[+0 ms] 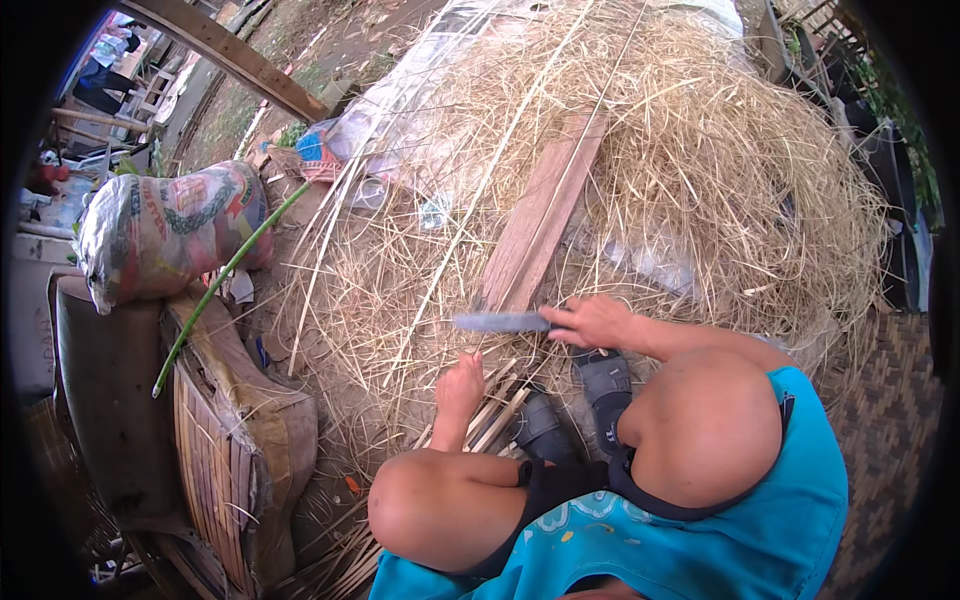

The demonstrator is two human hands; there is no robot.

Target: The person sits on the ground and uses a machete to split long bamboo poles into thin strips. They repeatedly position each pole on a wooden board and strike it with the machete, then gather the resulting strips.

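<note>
Fingers of the right hand (pixel 596 322) wrap the handle of a long grey flat-bladed knife (pixel 500 322) above the dry straw heap's (pixel 700 170) near edge: rigid, light, sharp, so handle-only; left hand unseen.

My right hand (pixel 595 322) reaches forward past my bent right knee on a bare forearm. Its fingers are curled tight around the handle of a long grey-bladed knife (pixel 500 322), held level with the blade pointing left. My left hand is out of sight.
</note>
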